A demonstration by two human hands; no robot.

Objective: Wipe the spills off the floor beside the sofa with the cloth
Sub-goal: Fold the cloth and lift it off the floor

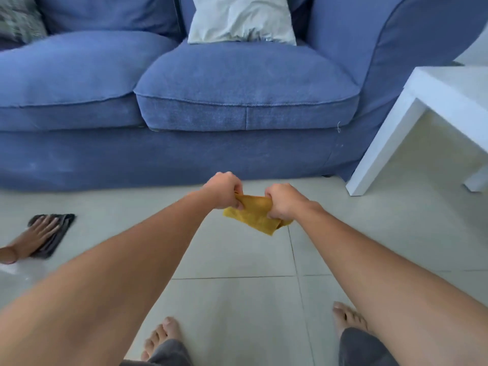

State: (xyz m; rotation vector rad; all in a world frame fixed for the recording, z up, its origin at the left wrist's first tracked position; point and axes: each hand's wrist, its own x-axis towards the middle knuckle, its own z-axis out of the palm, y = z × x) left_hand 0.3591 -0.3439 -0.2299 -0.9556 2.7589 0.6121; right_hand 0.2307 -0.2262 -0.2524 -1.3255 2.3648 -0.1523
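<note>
A yellow cloth (253,215) hangs bunched between my two hands, held in the air over the pale tiled floor (237,299) in front of the blue sofa (237,96). My left hand (224,190) grips its left end and my right hand (284,202) grips its right end, both fists closed. A wet, shiny patch (15,270) shows on the tiles at the far left edge.
Another person's hand (39,233) presses a dark grey cloth (56,233) on the floor at left. A white side table (433,107) stands at right beside the sofa arm. A pale cushion (240,19) rests on the sofa. My bare feet (161,336) are below.
</note>
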